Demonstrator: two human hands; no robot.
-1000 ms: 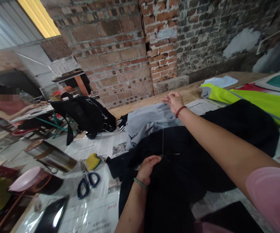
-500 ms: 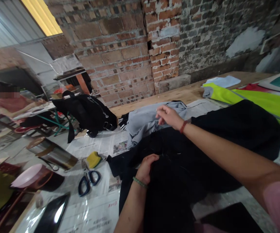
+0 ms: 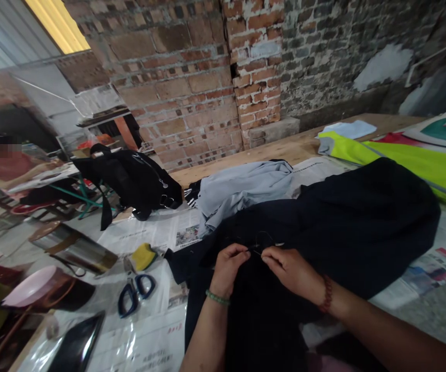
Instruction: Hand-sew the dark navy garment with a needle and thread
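Observation:
A dark navy garment [image 3: 343,222] lies spread over the table in front of me. My left hand [image 3: 228,266], a green beaded bracelet at its wrist, pinches a bit of this cloth. Close to its right, my right hand [image 3: 295,274] is closed in a pinch on a thin, bright sliver that looks like a sewing needle [image 3: 256,252]. A fine loop of thread [image 3: 264,234] rises just above the fingertips. Blue-handled scissors [image 3: 134,294] lie to the left of the garment, near a yellow sponge-like piece [image 3: 144,257].
Newspaper [image 3: 157,336] under clear plastic covers the table. On the left are a phone [image 3: 78,343], a pink bowl [image 3: 33,289] and a steel flask [image 3: 74,248]. Behind lie a black bag [image 3: 138,181], grey cloth [image 3: 242,186] and a neon-yellow garment [image 3: 404,165]. A person [image 3: 10,170] sits far left.
My right hand has come down from above the grey cloth to beside my left hand, and now pinches at the dark garment. My left hand keeps its place on the cloth.

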